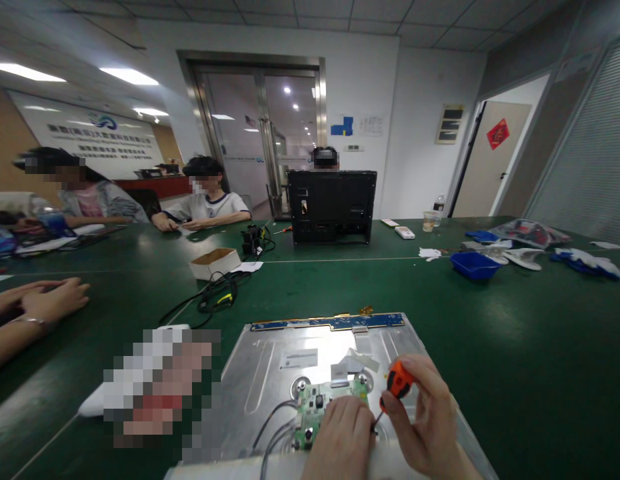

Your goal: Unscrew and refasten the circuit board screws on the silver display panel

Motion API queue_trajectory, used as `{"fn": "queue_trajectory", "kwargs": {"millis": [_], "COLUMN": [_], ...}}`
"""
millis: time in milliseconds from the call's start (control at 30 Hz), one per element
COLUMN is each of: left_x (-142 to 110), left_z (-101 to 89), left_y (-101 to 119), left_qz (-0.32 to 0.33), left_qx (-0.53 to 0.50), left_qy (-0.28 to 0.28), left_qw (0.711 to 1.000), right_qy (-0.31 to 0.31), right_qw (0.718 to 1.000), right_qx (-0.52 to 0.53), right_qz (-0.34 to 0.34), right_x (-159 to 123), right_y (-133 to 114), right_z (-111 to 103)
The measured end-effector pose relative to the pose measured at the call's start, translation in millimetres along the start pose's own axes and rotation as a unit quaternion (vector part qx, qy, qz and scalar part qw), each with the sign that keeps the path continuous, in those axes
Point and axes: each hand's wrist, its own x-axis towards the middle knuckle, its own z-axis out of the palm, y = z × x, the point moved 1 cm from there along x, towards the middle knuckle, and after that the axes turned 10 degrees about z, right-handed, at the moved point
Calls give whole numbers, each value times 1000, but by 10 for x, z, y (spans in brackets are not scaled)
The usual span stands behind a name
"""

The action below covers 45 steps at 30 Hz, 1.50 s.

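Observation:
A silver metal panel [270, 373], the back of a screen, lies flat on the green table [515, 347] in front of me. A small green circuit board [317, 407] with grey wires sits on it. My left hand [343, 437] rests closed on the board's near right part. My right hand [430, 420] grips an orange-handled screwdriver [399, 381], its tip pointing down by the board's right edge. A blue strip board [330, 323] runs along the panel's far edge.
A pixelated patch [160, 387] covers something left of the panel. Black cables [217, 297] and a cardboard box [215, 262] lie beyond. A black monitor back [333, 205] stands mid-table, a blue tray [474, 264] to the right. Other people sit at the left; someone's hands [45, 300] rest nearby.

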Motion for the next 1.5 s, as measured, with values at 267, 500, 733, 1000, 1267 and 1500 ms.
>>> {"fn": "queue_trajectory", "kwargs": {"millis": [267,500,733,1000,1267,1500], "left_x": [-13,-7,-17,-9,8,1], "left_z": [28,41,9,-11,-37,-74], "left_y": [-1,-6,-11,-12,18,13], "left_qz": [0,2,-24,-24,-7,1], "left_qx": [-8,4,-37,-24,-9,-39], "left_qy": [9,9,-22,-14,8,-10], "left_qw": [1000,1000,999,999,1000,999], "right_qy": [-39,-12,-18,-15,38,34], "right_qw": [999,1000,999,999,999,999], "right_qx": [-17,-21,-34,-39,15,19], "right_qz": [1,-11,-32,-29,28,32], "right_x": [108,163,203,182,16,46], "right_y": [-81,-136,-162,-137,-2,-23], "right_z": [6,44,44,48,7,25]}}
